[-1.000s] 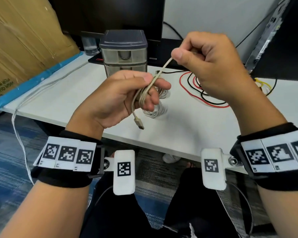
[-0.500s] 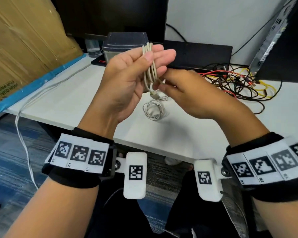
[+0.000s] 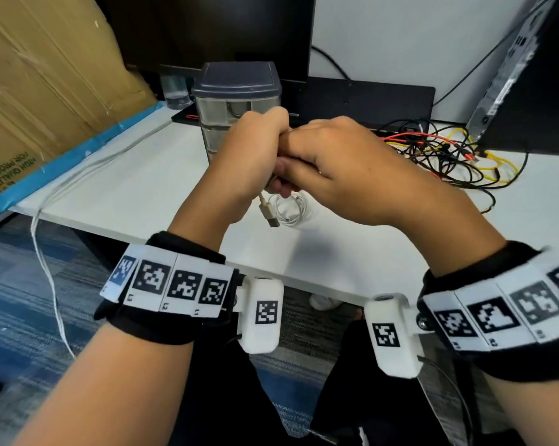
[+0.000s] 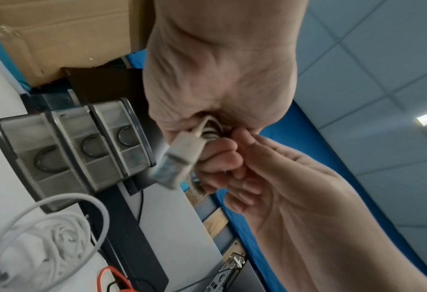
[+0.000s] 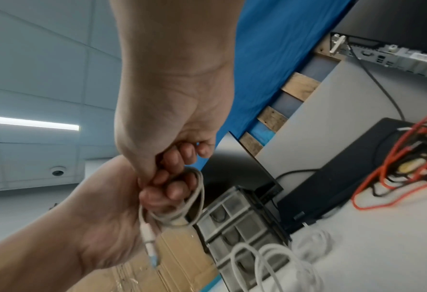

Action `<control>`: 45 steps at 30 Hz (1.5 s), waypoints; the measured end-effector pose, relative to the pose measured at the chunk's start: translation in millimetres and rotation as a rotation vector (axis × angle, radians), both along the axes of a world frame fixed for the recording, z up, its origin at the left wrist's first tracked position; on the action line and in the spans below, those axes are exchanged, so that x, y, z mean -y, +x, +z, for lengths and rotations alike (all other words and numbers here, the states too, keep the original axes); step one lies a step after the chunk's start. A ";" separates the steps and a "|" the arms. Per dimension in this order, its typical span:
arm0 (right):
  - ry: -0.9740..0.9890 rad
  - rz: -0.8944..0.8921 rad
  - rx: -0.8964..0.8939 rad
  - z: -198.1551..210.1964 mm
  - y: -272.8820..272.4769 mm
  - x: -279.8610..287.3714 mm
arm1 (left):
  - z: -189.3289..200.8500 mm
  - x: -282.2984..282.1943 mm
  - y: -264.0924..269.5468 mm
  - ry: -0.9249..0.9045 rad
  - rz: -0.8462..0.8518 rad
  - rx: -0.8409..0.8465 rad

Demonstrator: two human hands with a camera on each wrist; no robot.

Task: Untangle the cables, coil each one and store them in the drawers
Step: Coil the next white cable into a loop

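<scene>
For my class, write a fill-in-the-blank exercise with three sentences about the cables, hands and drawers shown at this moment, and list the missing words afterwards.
1. Both hands, the left hand and the right hand, hold the beige cable wound into a ____.
2. The cable's USB plug hangs ____ the hands.
3. The drawer unit has ____ drawers, all closed.
4. On the table, the tangle of cables lies on the person's ____ side.

Missing words: coil; below; three; right
</scene>
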State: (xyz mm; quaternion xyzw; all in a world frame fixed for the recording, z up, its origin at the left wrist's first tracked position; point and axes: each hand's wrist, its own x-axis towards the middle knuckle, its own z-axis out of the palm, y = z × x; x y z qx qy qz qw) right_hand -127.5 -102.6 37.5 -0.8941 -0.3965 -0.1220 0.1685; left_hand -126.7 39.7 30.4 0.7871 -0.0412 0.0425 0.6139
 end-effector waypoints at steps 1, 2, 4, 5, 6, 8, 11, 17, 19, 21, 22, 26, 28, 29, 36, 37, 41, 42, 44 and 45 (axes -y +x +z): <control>0.039 0.005 0.004 -3.0 0.3 0.2 | -2.2 0.2 -0.1 -0.049 -0.014 -0.015; 0.078 0.008 -0.005 -6.0 0.7 1.0 | -4.5 -0.5 -0.8 -0.104 -0.043 -0.031; 0.145 0.006 -0.046 -9.9 0.7 3.6 | -8.6 -4.6 -2.2 -0.230 -0.144 -0.072; 0.168 -0.004 -0.063 -10.4 0.0 4.4 | -9.6 -7.1 -2.8 -0.292 -0.195 -0.092; 0.183 -0.014 -0.071 -10.2 -0.8 4.8 | -9.9 -9.6 -3.2 -0.341 -0.233 -0.110; 0.197 -0.024 -0.080 -9.0 -1.3 5.6 | -9.9 -12.6 -2.6 -0.377 -0.270 -0.135; 0.211 -0.040 -0.092 -7.3 -1.1 5.0 | -7.6 -13.1 -1.7 -0.354 -0.273 -0.157; 0.079 -0.187 0.035 -13.4 2.5 -2.1 | -10.6 -11.0 0.6 -0.425 -0.212 -0.184; 0.044 -0.243 0.079 -13.0 5.6 -3.4 | -15.5 -8.9 2.1 -0.456 -0.059 -0.150; 0.018 -0.283 0.112 -14.7 7.5 -3.5 | -21.0 -9.6 2.7 -0.416 0.079 -0.095; 0.039 -0.283 0.112 -16.7 7.8 -3.6 | -23.4 -9.8 2.9 -0.392 0.099 -0.081; 0.260 -0.244 -0.025 -27.0 11.2 -1.8 | -28.3 -10.1 0.0 -0.398 0.011 -0.058; 0.351 -0.207 -0.134 -28.3 14.1 2.9 | -29.1 -12.0 -1.5 -0.422 -0.082 -0.057; 0.378 -0.184 -0.179 -27.9 15.3 5.5 | -29.4 -13.4 -2.3 -0.434 -0.125 -0.063; 0.193 -0.165 -0.082 -18.0 21.0 12.0 | -29.9 -20.1 -3.7 -0.334 -0.197 -0.135; 0.188 -0.170 -0.042 -16.2 22.3 11.8 | -29.0 -19.1 -3.3 -0.322 -0.211 -0.142; 0.212 -0.202 0.078 -14.2 28.4 14.0 | -21.3 -17.9 -2.1 -0.288 -0.271 -0.130; 0.233 -0.206 0.085 -15.8 29.6 15.1 | -18.6 -17.9 -2.4 -0.276 -0.281 -0.121; 0.280 -0.188 0.073 -20.5 31.1 15.7 | -15.6 -17.5 -1.3 -0.259 -0.272 -0.106; 0.292 -0.181 0.055 -22.6 31.2 15.6 | -14.8 -16.6 -0.9 -0.260 -0.255 -0.097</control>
